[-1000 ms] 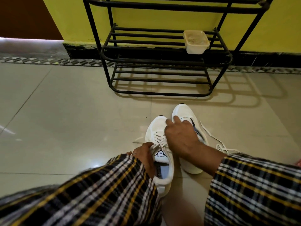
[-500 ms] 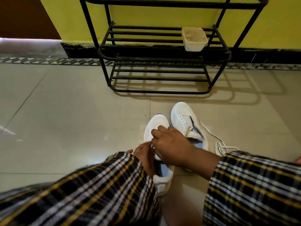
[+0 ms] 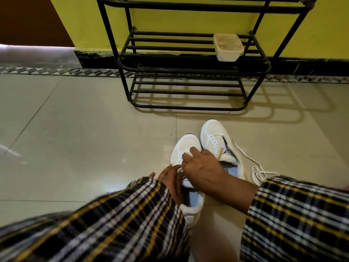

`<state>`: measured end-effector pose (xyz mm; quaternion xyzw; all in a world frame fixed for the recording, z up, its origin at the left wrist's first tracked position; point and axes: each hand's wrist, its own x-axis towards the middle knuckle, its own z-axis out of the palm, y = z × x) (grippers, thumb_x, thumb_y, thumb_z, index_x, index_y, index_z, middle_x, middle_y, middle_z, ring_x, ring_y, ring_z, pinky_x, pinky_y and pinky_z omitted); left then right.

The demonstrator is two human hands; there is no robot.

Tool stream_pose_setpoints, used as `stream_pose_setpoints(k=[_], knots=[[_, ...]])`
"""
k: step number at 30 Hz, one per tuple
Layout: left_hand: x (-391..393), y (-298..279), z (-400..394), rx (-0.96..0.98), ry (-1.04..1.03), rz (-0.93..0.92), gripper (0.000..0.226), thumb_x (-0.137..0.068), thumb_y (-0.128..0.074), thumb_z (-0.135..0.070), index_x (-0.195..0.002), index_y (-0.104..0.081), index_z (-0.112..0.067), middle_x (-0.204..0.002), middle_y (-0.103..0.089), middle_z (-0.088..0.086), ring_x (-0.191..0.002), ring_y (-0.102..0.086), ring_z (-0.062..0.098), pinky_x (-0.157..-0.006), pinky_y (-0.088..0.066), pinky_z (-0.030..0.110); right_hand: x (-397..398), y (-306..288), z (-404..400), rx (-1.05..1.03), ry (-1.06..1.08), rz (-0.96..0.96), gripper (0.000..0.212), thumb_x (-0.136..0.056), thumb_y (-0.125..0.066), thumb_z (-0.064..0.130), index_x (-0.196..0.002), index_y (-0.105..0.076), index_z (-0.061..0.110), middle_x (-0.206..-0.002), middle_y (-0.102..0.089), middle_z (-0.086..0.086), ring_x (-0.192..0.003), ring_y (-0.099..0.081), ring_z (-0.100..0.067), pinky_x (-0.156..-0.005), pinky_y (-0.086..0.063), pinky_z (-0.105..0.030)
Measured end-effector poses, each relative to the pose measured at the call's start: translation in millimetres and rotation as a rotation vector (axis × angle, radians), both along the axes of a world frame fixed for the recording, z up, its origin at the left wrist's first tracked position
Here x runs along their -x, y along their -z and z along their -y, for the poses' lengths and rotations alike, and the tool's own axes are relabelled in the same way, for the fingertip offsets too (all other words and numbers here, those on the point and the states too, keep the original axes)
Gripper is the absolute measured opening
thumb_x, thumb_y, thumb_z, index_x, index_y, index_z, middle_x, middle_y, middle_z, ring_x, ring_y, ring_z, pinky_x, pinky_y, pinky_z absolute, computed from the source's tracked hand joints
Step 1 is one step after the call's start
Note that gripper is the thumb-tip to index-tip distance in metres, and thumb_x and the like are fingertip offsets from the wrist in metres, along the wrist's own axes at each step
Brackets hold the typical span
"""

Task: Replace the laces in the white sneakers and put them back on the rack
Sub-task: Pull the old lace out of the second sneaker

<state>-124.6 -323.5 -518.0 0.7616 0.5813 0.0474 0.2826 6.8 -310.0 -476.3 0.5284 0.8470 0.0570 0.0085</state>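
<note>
On the floor before the rack (image 3: 192, 69), both hands work the near sneaker (image 3: 186, 148): right hand (image 3: 203, 167) fingers curled over its soft, light upper, left hand (image 3: 170, 178) pinching at the tongue; best gripped by the heel collar.

Two sneakers (image 3: 217, 140) showing white with cream mesh panels, black marks on tongues. Loose lace (image 3: 258, 171) lying off-white. Sleeves (image 3: 132, 224) showing black plaid crossed with white and yellow lines. Rack (image 3: 188, 72) standing black. Tub (image 3: 228, 47) on rack looking translucent cream. Wall (image 3: 188, 21) glowing yellow-green above black skirting. Floor tiles (image 3: 85, 129) shining pale beige.
</note>
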Motion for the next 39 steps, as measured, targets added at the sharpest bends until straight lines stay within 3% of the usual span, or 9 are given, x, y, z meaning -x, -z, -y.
stream_pose_setpoints(k=[5,9,14,18,21,24,31,34,39], knots=[[-10.2,-1.5,-0.3,0.080,-0.138,0.195,0.061,-0.089,-0.026,-0.049,-0.141,-0.034,-0.019,-0.149,-0.036,0.000,-0.139,-0.028,0.013,-0.097,-0.011,0.003,-44.3,-32.3,-18.1,-0.032,0.375,0.139,0.019,-0.072,-0.070,0.016,-0.088,-0.068,0.007,-0.090,-0.064,-0.007,-0.089,-0.060,-0.028,-0.062,-0.039,-0.029],[-15.0,-3.5,6.3,-0.019,-0.153,0.244,0.072,-0.076,-0.017,-0.034,-0.144,-0.031,-0.015,-0.145,-0.041,-0.002,-0.134,-0.036,0.015,-0.094,-0.001,0.005,-68.2,-27.5,-16.6,0.132,0.571,0.123,0.020,-0.085,-0.053,0.014,-0.102,-0.060,0.009,-0.108,-0.061,-0.007,-0.101,-0.056,-0.028,-0.069,-0.034,-0.029],[-13.2,-3.9,7.2,0.000,-0.164,0.225,0.083,-0.076,-0.001,-0.053,-0.141,-0.033,-0.013,-0.139,-0.048,-0.003,-0.123,-0.051,0.017,-0.107,-0.007,0.011,-43.4,-16.5,-8.4,0.103,0.333,-0.019,0.029,-0.089,-0.053,0.025,-0.114,-0.055,0.010,-0.116,-0.051,-0.007,-0.105,-0.052,-0.027,-0.078,-0.043,-0.034],[-15.4,-3.4,8.6,0.051,-0.178,0.182,0.066,-0.084,-0.008,-0.041,-0.142,-0.028,-0.015,-0.135,-0.052,-0.008,-0.116,-0.057,0.011,-0.116,-0.004,0.025,-11.5,-2.6,1.8,0.076,0.059,-0.094,0.034,-0.064,-0.079,0.028,-0.088,-0.065,0.011,-0.091,-0.058,-0.006,-0.077,-0.059,-0.024,-0.057,-0.044,-0.030],[-14.0,-0.2,6.8,0.076,-0.156,0.207,0.067,-0.082,-0.009,-0.039,-0.145,-0.021,-0.019,-0.134,-0.053,-0.011,-0.123,-0.051,0.007,-0.117,-0.005,0.028,-4.6,4.3,2.9,0.148,0.043,-0.037,0.029,-0.063,-0.081,0.020,-0.087,-0.067,0.011,-0.091,-0.061,-0.005,-0.082,-0.060,-0.023,-0.058,-0.046,-0.030],[-12.0,-5.4,4.8,0.079,-0.105,0.246,0.048,-0.100,-0.018,-0.032,-0.147,-0.019,-0.022,-0.139,-0.046,-0.013,-0.132,-0.040,0.007,-0.115,-0.005,0.027,-7.7,2.2,1.5,0.126,-0.018,-0.070,0.038,-0.032,-0.091,0.018,-0.060,-0.066,0.018,-0.061,-0.057,0.003,-0.055,-0.057,-0.017,-0.040,-0.038,-0.020],[-11.1,-5.3,5.9,0.054,-0.091,0.212,0.048,-0.097,-0.031,-0.031,-0.144,-0.027,-0.021,-0.136,-0.051,-0.008,-0.128,-0.044,0.011,-0.115,-0.014,0.035,-16.5,-8.9,4.0,0.123,-0.119,-0.158,0.039,-0.029,-0.089,0.014,-0.055,-0.059,0.019,-0.054,-0.050,0.007,-0.045,-0.051,-0.016,-0.039,-0.020,-0.019],[-9.7,1.3,6.1,0.066,-0.037,0.184,0.078,-0.074,-0.015,-0.058,-0.144,-0.030,-0.025,-0.135,-0.053,-0.009,-0.126,-0.047,0.010,-0.113,-0.018,0.036,-19.5,-12.6,4.1,0.153,-0.091,-0.179,0.034,-0.038,-0.089,0.027,-0.059,-0.063,0.024,-0.057,-0.053,0.010,-0.045,-0.053,-0.012,-0.042,-0.008,-0.014],[-7.1,3.9,0.6,0.084,-0.038,0.117,0.069,-0.082,-0.041,-0.046,-0.146,-0.026,-0.024,-0.145,-0.042,-0.009,-0.131,-0.041,0.012,-0.113,-0.020,0.034,-11.1,-36.9,8.6,0.541,-0.144,-0.077,0.016,-0.082,-0.062,0.013,-0.095,-0.067,0.021,-0.077,-0.053,0.008,-0.072,-0.048,-0.013,-0.052,-0.022,-0.019]])
